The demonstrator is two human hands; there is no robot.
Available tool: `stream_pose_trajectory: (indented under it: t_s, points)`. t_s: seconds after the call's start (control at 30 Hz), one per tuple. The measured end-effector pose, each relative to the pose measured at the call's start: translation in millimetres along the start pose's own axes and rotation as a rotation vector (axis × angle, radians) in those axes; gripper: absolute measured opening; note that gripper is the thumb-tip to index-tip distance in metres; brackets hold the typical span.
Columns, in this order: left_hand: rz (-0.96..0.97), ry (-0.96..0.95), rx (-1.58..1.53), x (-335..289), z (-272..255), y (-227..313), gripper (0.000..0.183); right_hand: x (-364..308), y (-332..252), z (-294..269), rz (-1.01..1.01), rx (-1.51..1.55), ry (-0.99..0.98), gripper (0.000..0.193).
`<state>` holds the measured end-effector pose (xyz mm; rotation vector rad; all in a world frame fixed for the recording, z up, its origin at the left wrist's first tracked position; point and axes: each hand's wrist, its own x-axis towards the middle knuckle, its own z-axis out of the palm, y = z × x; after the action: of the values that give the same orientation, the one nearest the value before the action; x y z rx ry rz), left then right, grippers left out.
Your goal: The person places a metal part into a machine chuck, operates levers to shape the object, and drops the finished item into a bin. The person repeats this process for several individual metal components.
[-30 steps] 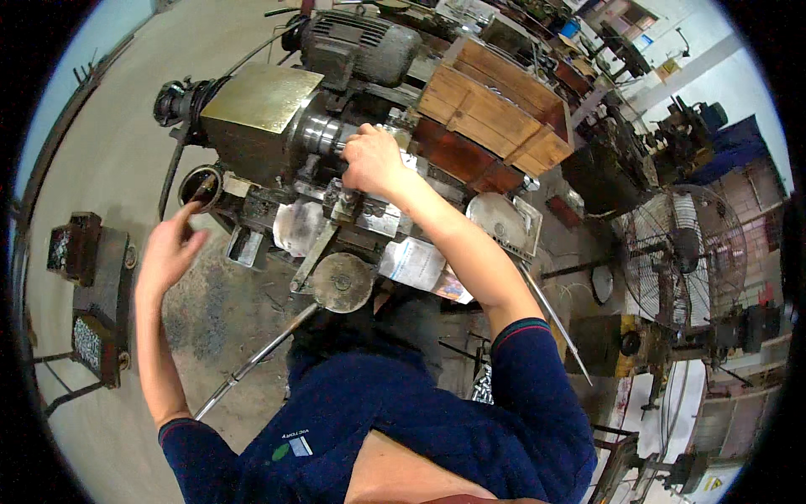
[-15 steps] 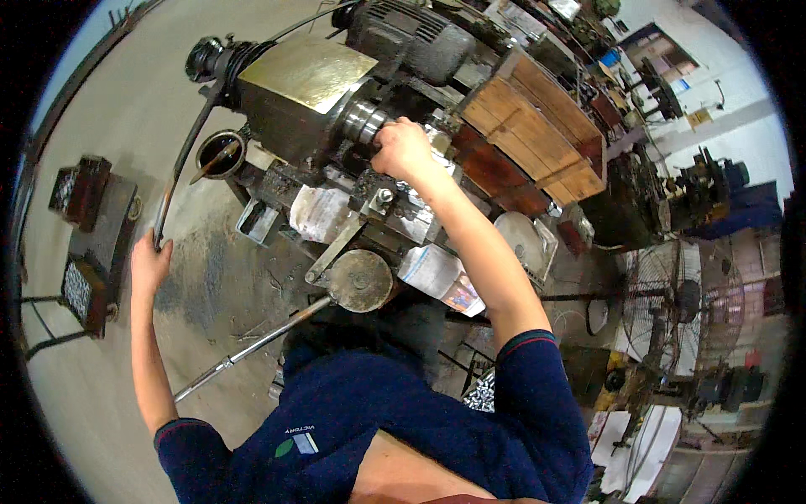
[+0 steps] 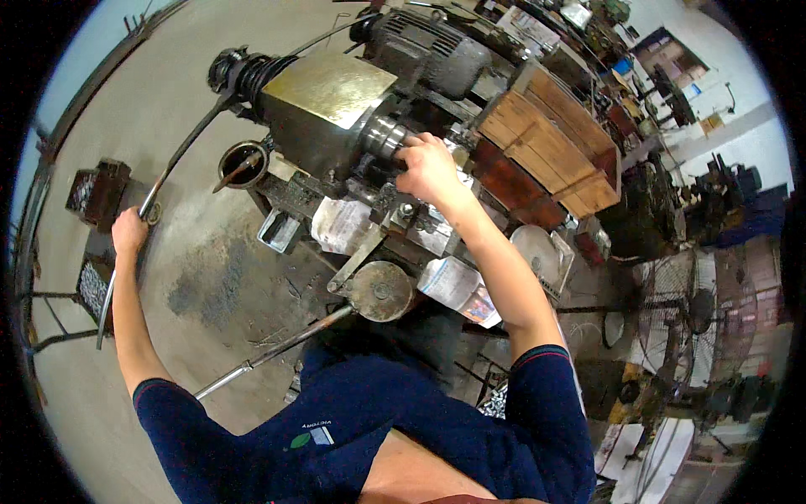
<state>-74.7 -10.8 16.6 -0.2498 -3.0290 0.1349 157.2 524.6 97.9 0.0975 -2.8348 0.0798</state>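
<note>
On the left, my left hand [image 3: 129, 230] is closed around a long curved metal lever [image 3: 186, 149]. The lever runs from the rear of a lathe-like machine's headstock [image 3: 323, 113] and extends past my fist. My right hand [image 3: 433, 171] is at the front of the shiny round spindle nose [image 3: 384, 136], fingers curled against its end. Whatever those fingertips pinch is hidden. Below that hand lies the dark tool slide, with a bolt [image 3: 406, 210] on top. Nearer to me are a flat metal arm [image 3: 359, 259] and a round metal disc [image 3: 380, 291].
A wooden box [image 3: 546, 139] stands right of the spindle, beside an electric motor [image 3: 432, 52]. An oily pot [image 3: 243, 164] with a stick sits left. A metal rod [image 3: 277, 346] slants toward me. Papers [image 3: 460, 290] lie on the machine; a fan [image 3: 672, 307] stands at right.
My left hand has moved outward to the left and slightly up, the lever swinging with it; more lever shows beyond the fist. My right hand stays at the spindle nose. The whole view has shifted slightly.
</note>
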Motion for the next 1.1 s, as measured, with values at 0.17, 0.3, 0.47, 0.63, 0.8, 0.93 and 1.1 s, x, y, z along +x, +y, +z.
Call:
stream_pose_trajectory:
  t_s: [0.17, 0.3, 0.47, 0.63, 0.8, 0.93, 1.1]
  points:
    - [0.215, 0.596, -0.770, -32, 12, 88, 0.027, -72, 3, -54, -0.061, 0.170, 0.294, 0.037]
    - [0.154, -0.243, -0.668, -53, 147, 161, 0.040, -159, 29, -74, 0.232, 0.169, 0.228, 0.038]
    - [0.449, -0.371, -0.154, -70, 134, 243, 0.038, -287, 46, -89, 0.680, 0.064, 0.072, 0.035]
    - [0.647, -0.184, 0.104, -20, 165, 223, 0.018, -392, 75, -80, 0.923, -0.021, 0.068, 0.041]
    - [0.469, -0.227, -0.108, -29, 141, 218, 0.030, -527, 103, -61, 1.511, -0.290, -0.296, 0.046]
    - [0.352, -0.356, -0.226, -38, 145, 181, 0.032, -594, 104, -51, 1.807, -0.366, -0.397, 0.038]
    - [0.147, -0.575, -0.250, -62, 186, 122, 0.023, -579, 40, -37, 1.683, -0.343, -0.438, 0.038]
